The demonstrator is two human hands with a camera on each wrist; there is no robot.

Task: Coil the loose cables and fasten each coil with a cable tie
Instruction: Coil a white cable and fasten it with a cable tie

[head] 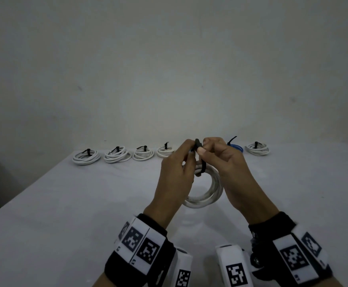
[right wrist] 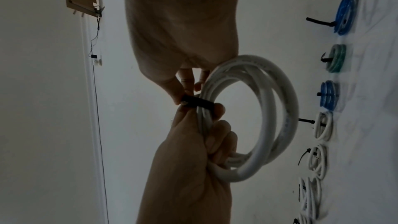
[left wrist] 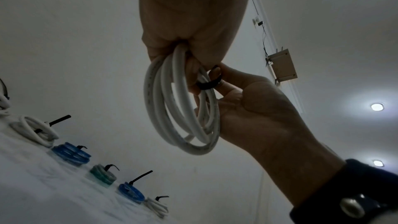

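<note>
A white cable coil [head: 214,189] hangs in the air above the white table [head: 65,204], between both hands. My left hand [head: 189,150] grips the coil's top strands, fingers curled through the loop, as the right wrist view shows for the left hand [right wrist: 193,159] and the coil [right wrist: 280,108]. A black cable tie [head: 202,165] wraps round the strands there. My right hand [head: 202,149] pinches the tie's upper end between thumb and fingers. The left wrist view shows the coil [left wrist: 159,108], the tie [left wrist: 206,85] and the right hand [left wrist: 247,105] on it.
Along the table's far edge lies a row of tied coils: white ones [head: 86,156] [head: 117,155] [head: 143,153] at the left, a blue coil [head: 236,147] and a white coil [head: 257,149] at the right. A bare wall stands behind them. The table's left edge drops off.
</note>
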